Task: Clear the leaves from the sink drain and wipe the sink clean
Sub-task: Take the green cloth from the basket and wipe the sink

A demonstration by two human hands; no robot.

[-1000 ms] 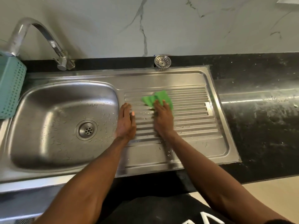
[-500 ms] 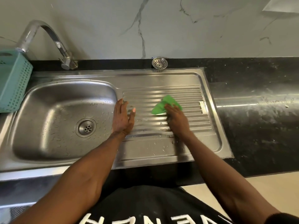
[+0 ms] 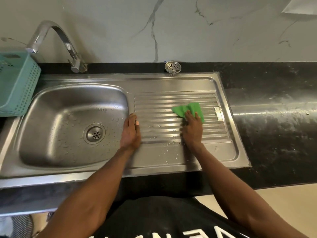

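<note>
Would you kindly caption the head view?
Right hand presses a green cloth on the ribbed drainboard; left hand rests flat.

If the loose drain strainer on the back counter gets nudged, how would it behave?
The drain strainer looks like thin perforated metal, so probably light and stiff. It sits flat on the black counter, so it would likely slide rather than roll, perhaps onto the drainboard.

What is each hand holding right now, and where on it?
The right hand presses the green cloth flat on the ribbed drainboard, fingers on its near edge. The left hand holds nothing; it rests flat by the basin.
</note>
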